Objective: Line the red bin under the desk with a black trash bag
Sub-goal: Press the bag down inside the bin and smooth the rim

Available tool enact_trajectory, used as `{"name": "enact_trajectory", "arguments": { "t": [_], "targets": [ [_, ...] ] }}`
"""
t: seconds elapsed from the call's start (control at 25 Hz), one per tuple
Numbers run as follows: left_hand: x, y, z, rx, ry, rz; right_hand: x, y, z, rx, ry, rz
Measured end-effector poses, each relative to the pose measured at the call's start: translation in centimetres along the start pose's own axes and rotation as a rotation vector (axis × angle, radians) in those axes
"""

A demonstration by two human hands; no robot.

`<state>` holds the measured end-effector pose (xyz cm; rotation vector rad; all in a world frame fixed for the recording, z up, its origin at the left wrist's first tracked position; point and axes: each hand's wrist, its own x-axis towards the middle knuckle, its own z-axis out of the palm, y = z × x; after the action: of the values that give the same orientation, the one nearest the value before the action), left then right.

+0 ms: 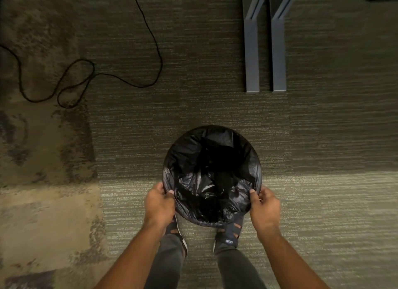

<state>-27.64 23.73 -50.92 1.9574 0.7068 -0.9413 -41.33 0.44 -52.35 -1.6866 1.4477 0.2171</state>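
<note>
Carpet (215,94) around the bag (212,176) is crossed by cable (90,73); bag edge is pinched by left hand (159,204) and right hand (266,209), desk legs (265,51) beyond.

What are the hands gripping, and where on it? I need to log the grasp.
Both hands pinch the black trash bag at its edge along the bin's rim: left hand on the left side, right hand on the right.

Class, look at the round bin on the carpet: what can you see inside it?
Inside the bin, only the crumpled black trash bag, its edge held by the left hand and right hand. The bin's bottom is covered.
</note>
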Motion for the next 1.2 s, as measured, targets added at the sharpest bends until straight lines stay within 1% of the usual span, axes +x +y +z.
{"name": "enact_trajectory", "arguments": {
  "t": [0.08, 0.16, 0.32, 0.44, 0.52, 0.68, 0.76, 0.92, 0.96, 1.0, 1.04, 1.12, 1.16, 1.2],
  "targets": [
    [0.9, 1.6, -0.3, -0.028, -0.003, 0.017, 0.6, -2.2, -0.3, 0.041, -0.016, -0.031],
    [2.2, 3.8, -0.6, -0.029, 0.015, 0.045, 2.1, -4.7, -0.2, 0.053, 0.007, -0.055],
    [5.0, 9.2, -0.6, -0.07, 0.009, 0.058, 6.7, -10.0, 1.3, -0.013, 0.066, -0.059],
    [7.1, 12.3, -0.5, -0.142, -0.013, 0.058, 9.6, -13.3, 2.0, -0.102, 0.034, -0.105],
    [7.6, 13.7, -0.6, -0.163, -0.048, 0.066, 11.1, -14.8, 2.4, -0.111, 0.017, -0.118],
    [8.4, 14.8, -0.5, -0.216, -0.052, 0.051, 12.4, -15.3, 3.1, -0.087, 0.002, -0.128],
    [8.8, 14.8, -0.5, -0.174, -0.064, 0.073, 12.7, -14.9, 3.3, -0.105, -0.001, -0.13],
    [9.8, 13.5, -0.6, -0.149, -0.08, 0.056, 12.5, -15.2, 3.2, -0.119, -0.028, -0.134],
    [9.9, 13.4, -0.6, -0.104, -0.058, 0.076, 12.0, -15.3, 3.3, -0.145, -0.029, -0.122],
    [9.9, 13.3, -0.6, 0.007, -0.015, 0.119, 11.2, -15.6, 3.1, -0.188, -0.015, -0.128],
    [9.6, 13.2, -0.7, 0.184, 0.032, 0.166, 10.3, -15.8, 2.9, -0.262, 0.008, -0.162],
    [8.0, 12.6, -1.3, 0.646, 0.114, 0.267, 7.8, -16.4, 1.9, -0.491, 0.04, -0.316],
    [6.8, 11.9, -1.7, 0.851, 0.165, 0.361, 6.3, -16.5, 1.3, -0.609, 0.034, -0.41],
    [5.2, 11.3, -2.2, 0.998, 0.203, 0.48, 4.9, -16.6, 0.7, -0.71, 0.014, -0.493]
  ]
}}
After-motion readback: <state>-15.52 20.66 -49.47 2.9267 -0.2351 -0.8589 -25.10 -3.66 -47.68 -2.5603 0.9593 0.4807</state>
